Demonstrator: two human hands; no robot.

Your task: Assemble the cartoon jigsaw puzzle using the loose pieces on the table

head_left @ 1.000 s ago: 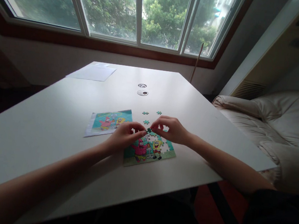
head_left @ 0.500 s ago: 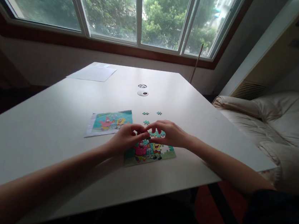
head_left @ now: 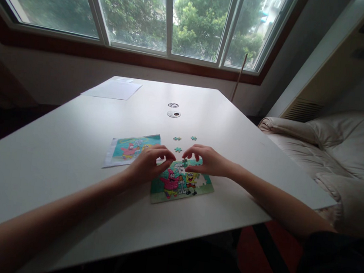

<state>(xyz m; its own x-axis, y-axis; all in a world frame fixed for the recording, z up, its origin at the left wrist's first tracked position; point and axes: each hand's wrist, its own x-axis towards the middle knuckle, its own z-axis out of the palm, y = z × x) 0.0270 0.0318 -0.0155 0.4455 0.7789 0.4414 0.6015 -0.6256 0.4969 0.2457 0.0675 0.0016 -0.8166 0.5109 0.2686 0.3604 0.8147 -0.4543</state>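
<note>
A cartoon jigsaw puzzle (head_left: 171, 187) lies partly assembled on the table, with gaps at its upper middle and right side. My right hand (head_left: 207, 161) is over its upper part, thumb and fingers closed on a small dark green puzzle piece (head_left: 184, 162). To the left, my left hand (head_left: 149, 162) hovers at the puzzle's upper left edge. Its thumb and forefinger are curved and slightly apart, and nothing shows between them. Several loose green puzzle pieces (head_left: 178, 149) lie beyond the hands. The picture packet (head_left: 128, 150) is partly covered by my left hand.
The white table (head_left: 49, 174) reaches toward the window. Two round cable-hole covers (head_left: 173, 114) are set in its middle. White paper sheets (head_left: 111, 89) lie at the far left. A cream leather sofa (head_left: 303, 141) stands at the right.
My left hand has moved left, away from my right hand, uncovering more of the puzzle. The small piece, earlier between both hands, is now at my right fingertips.
</note>
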